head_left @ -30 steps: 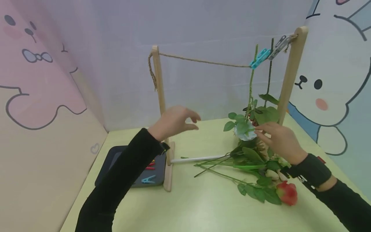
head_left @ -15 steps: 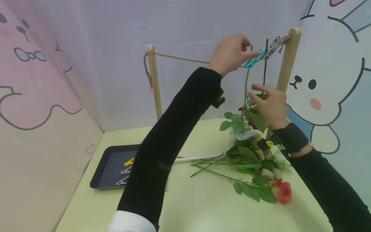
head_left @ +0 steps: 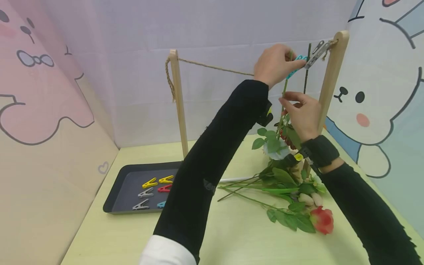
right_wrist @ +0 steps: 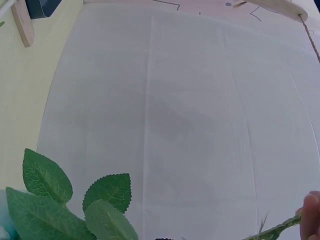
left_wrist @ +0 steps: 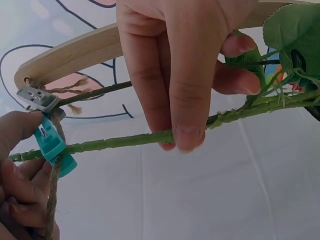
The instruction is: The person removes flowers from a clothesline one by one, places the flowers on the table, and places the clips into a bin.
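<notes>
At the right end of the twine (head_left: 215, 67), my left hand (head_left: 273, 66) holds a teal clothespin (left_wrist: 49, 141), its thumb against one handle. The clothespin sits across the twine and a green stem (left_wrist: 115, 143). Lower down that stem, my right hand (head_left: 303, 114) pinches it between thumb and finger. A pale blue flower (head_left: 276, 149) with green leaves (right_wrist: 47, 175) hangs head down from it. Beside the teal one, a grey clothespin (left_wrist: 37, 98) holds a darker stem (head_left: 306, 79), which also hangs from the twine.
Two wooden posts (head_left: 179, 103) carry the twine. A dark tray (head_left: 114, 198) with several clothespins (head_left: 145, 192) stands at the left, partly behind the left sleeve. Below the hanging flowers, several stems and a red rose (head_left: 322, 220) lie on the table (head_left: 245, 235).
My left hand has risen rightward from near the left post to the teal clothespin. My right hand has moved up from the pale blue flower and now pinches the stem.
</notes>
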{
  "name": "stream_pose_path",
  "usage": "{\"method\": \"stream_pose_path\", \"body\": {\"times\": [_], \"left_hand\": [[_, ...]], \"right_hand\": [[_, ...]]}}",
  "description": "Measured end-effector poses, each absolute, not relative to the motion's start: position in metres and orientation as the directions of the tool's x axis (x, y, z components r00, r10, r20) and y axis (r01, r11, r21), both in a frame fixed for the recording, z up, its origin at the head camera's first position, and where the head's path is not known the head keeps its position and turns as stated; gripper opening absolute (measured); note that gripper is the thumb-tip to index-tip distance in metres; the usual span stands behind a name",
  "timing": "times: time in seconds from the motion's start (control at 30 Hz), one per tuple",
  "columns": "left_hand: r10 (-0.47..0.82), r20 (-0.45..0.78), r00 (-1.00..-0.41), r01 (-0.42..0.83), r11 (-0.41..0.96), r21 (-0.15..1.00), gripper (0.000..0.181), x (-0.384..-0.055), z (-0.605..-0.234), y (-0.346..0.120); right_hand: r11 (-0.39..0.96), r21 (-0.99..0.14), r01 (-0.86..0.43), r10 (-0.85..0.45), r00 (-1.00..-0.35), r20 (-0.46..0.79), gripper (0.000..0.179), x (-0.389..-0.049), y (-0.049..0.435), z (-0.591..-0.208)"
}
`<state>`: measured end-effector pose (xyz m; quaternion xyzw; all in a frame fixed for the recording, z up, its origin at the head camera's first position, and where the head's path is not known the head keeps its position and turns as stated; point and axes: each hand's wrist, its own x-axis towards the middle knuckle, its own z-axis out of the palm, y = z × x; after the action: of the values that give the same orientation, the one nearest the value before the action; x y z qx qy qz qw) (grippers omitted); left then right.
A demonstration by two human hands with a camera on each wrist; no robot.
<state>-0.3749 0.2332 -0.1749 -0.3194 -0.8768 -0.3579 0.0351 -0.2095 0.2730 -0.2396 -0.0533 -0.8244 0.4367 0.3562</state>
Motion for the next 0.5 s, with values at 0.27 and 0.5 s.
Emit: {"method": "stream_pose_path", "body": {"times": [0.27,0.5], "left_hand": [[0.418,0.349,-0.838,0.534,0.506,0.677,0.030,-0.418,-0.196,0.255],[0.280,0.471,-0.837,0.541,0.284,0.792,0.043,-0.507,-0.220,0.286]], "right_hand": [[0.631,-0.728,-0.268,0.358,-0.732,0.580,0.027,-0.212,0.266,-0.235],[0.652,-0.632,-0.418,0.245,-0.673,0.698,0.019,-0.211,0.261,-0.238]]}}
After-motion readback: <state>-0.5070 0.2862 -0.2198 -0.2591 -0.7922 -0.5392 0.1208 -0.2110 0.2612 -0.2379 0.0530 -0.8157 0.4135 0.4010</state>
